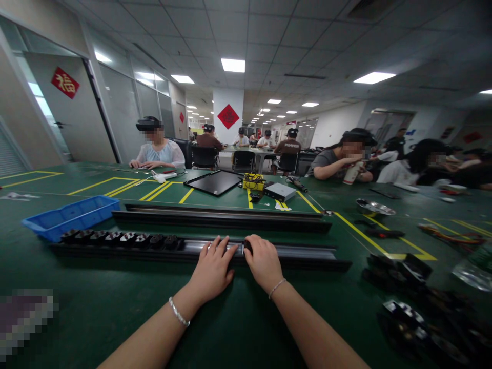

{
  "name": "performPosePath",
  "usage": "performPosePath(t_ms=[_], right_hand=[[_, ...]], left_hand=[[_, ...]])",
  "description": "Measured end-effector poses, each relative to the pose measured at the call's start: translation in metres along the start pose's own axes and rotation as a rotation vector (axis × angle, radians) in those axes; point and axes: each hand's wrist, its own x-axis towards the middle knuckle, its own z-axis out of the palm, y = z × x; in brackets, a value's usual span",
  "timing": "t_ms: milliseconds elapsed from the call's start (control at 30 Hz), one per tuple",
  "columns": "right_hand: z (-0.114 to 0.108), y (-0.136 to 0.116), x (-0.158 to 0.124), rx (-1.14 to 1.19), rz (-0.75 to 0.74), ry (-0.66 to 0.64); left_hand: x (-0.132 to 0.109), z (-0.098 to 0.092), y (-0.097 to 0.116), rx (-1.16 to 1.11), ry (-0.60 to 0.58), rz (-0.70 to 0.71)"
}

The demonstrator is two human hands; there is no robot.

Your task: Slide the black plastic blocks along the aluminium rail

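- Two hands at centre: one left hand (213, 270), one right hand (265, 261).
- Two bracelets (179, 312), one per wrist, lower centre.
- Two long black rails: one front rail (307, 263) across the centre, one rear rail (223, 219) just above.
- Eight small modules (128, 238) in a row on the front rail, left of centre.
- One blue tray (71, 219), left.
- One flat black panel (213, 182), one grey box (280, 191), one yellow bundle (253, 181), mid-frame.
- One metal bowl (374, 207), right.
- One bottle (351, 173), right of centre.
- Dark parts (418, 271), lower right: too blurred to count.
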Motion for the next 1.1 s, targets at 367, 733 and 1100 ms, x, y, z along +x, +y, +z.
performPosePath(t_ms=[367,733,1100], right_hand=[[-0.0012,0.0035,0.0005,-0.024,0.015,0.003],[-0.0007,0.0034,-0.0016,-0.016,0.12,0.033],[-0.0067,0.0014,0.001,0.031,0.219,0.001]], left_hand=[[0.0009,-0.0001,0.0,-0.014,-0.019,-0.009],[0.0009,-0.0001,0.0009,0.003,-0.026,-0.007],[0.0015,-0.0024,0.0015,-0.002,-0.044,-0.014]])
